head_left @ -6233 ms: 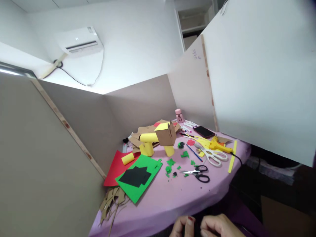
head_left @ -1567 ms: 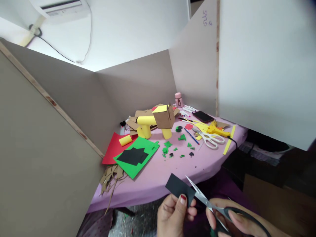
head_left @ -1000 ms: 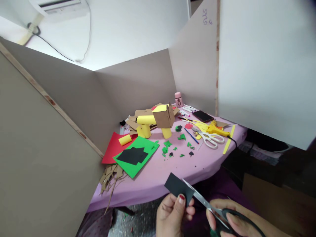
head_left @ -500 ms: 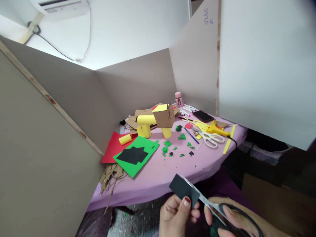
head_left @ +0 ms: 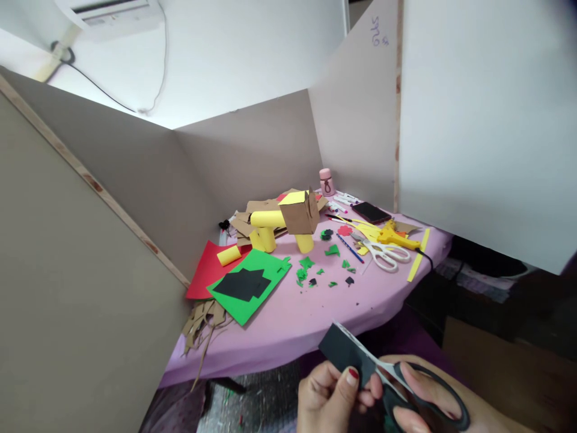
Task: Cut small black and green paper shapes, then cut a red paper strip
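Observation:
A small black rectangle of paper (head_left: 341, 347) is pinched between the thumb and fingers of my left hand (head_left: 336, 394), just off the table's front edge. My right hand (head_left: 421, 391) grips black-handled scissors (head_left: 387, 370) through their loops. The scissors' blades lie along the right-hand edge of the black paper, nearly closed on it. Beyond my hands, green and black paper scraps (head_left: 306, 273) are scattered on the pink tablecloth (head_left: 288, 319). A green sheet (head_left: 241, 316) carries a black cut piece (head_left: 241, 284) at the left.
A yellow paper and cardboard animal-like figure (head_left: 299, 215) stands mid-table. To its right lie white-handled scissors (head_left: 387, 257), a yellow glue gun (head_left: 396, 237) with a cable, and a phone (head_left: 370, 211). A pink bottle (head_left: 326, 182) stands behind. Cardboard scraps (head_left: 202, 322) overhang the left edge. Partitions surround the table.
The black-handled scissors left the table for my right hand, and black paper came into my left. Lately both hands shifted slightly right and the blades closed further along the paper's edge.

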The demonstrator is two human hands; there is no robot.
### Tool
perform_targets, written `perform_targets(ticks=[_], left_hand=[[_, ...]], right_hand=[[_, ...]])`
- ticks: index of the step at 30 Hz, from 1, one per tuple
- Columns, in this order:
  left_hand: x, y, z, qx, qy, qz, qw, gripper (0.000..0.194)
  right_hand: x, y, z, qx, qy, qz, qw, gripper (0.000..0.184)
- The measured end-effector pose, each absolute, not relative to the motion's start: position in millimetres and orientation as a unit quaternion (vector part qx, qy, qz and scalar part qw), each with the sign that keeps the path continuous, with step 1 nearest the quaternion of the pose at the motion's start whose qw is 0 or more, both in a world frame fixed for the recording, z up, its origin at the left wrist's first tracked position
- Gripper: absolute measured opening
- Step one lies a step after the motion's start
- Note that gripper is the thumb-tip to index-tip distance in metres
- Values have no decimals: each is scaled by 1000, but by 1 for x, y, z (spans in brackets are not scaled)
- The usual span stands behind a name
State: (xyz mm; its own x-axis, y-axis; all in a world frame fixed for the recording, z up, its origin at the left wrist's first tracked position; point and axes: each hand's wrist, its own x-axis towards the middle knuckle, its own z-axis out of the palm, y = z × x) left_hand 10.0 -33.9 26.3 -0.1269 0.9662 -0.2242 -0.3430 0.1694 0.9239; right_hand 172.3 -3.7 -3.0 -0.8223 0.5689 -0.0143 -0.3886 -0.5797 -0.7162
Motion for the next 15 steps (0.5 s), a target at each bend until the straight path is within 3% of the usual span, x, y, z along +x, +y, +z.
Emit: perform_targets(ticks=[11,15], left_hand=[[11,-26,14,300,509,550,591,40],[1,-14,-3,277,538,565,561,42]], right_hand=[[163,1,7,-223,-343,848,337,47],[168,22,9,-329,-484,734,345,50]])
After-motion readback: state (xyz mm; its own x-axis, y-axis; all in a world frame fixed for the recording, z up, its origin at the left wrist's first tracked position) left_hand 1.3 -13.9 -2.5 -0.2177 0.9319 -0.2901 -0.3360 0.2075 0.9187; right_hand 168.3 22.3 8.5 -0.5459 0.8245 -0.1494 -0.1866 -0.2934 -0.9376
